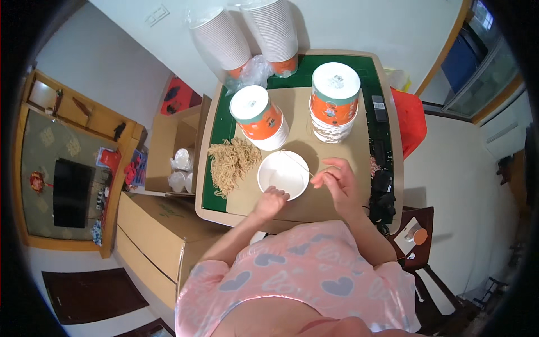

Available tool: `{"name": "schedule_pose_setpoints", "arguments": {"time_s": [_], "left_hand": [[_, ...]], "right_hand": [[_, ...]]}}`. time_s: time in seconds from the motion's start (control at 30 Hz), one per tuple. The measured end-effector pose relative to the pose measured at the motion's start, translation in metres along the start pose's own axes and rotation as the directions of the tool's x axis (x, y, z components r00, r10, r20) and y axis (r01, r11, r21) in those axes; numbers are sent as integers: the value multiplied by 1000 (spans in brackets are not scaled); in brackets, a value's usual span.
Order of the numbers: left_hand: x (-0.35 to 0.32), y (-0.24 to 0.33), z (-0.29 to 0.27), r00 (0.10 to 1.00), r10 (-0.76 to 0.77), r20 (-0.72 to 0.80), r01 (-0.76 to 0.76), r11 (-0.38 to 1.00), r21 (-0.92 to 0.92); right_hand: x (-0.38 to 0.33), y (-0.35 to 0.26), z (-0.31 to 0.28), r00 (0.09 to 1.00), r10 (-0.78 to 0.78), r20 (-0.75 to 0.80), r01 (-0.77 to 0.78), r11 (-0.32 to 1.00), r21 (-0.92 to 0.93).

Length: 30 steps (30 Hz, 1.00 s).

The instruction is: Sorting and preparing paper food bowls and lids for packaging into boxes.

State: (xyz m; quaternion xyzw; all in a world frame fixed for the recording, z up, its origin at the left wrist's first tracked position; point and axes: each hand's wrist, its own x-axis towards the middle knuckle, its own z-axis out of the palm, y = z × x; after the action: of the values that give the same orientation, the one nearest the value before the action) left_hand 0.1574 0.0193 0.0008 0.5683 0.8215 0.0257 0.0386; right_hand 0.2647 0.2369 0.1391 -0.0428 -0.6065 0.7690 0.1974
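A white paper bucket (279,169) stands with its mouth up in front of me. My left hand (272,203) is closed at its near rim, fingers curled over the edge. Just right of the bucket, my right hand (338,182) pinches a thin pale cord (302,163), which runs from my fingertips over the bucket's far right rim. A loose heap of tan cords (231,163) lies left of the bucket. Behind it stand two upside-down stacks of orange-and-white paper buckets: a left stack (258,118) and a taller right stack (335,101).
Cardboard (297,213) covers much of the green-topped table. Two tall plastic-wrapped bucket stacks (269,33) stand by the wall. At the right edge lie a dark remote-like object (379,109) and black items (383,194). Cardboard boxes (154,236) sit left; a dark chair (418,236) stands right.
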Motion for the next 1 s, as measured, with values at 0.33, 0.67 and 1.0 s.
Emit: {"name": "schedule_pose_setpoints", "arguments": {"time_s": [0.33,0.67,1.0], "left_hand": [[21,25,-32,922,-199,-332,129,966,-223],[-32,-5,-96,828,-441,346,236,-285,-929],[-76,-5,-67,724,-613,317,176,-281,-944]], "right_hand": [[0,42,26,997,-55,52,50,995,91],[-33,80,75,936,158,315,-170,985,12],[-53,126,116,975,208,74,-194,967,-163]]}}
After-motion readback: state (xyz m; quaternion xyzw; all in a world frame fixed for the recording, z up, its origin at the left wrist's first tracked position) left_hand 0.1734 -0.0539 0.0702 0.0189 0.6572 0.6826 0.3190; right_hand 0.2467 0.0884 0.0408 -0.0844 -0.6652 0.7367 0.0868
